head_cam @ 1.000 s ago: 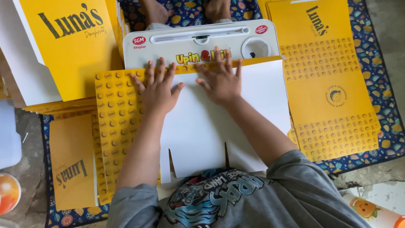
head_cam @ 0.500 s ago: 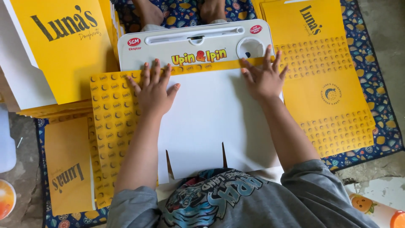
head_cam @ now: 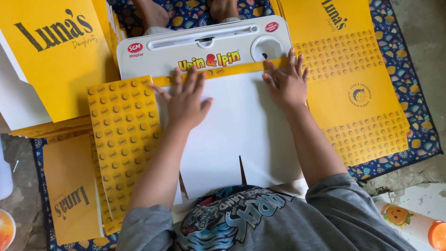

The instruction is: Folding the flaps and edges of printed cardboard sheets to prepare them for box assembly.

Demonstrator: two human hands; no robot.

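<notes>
On the white lap desk [head_cam: 139, 60], a flat white card sheet [head_cam: 232, 135] lies under both palms: left hand [head_cam: 186, 104] and right hand [head_cam: 285, 83], fingers spread, no grip closed. Likely light, thin, bendable, crease-prone; best lifted by its edges.

Flat yellow box blanks [head_cam: 55, 56] around; white-faced blank [head_cam: 232, 135] centre.

- You have one view, worn on your head, looking almost straight down.
- It sits close above your left hand [head_cam: 186, 100] and right hand [head_cam: 285, 83], lap at the bottom edge.
</notes>
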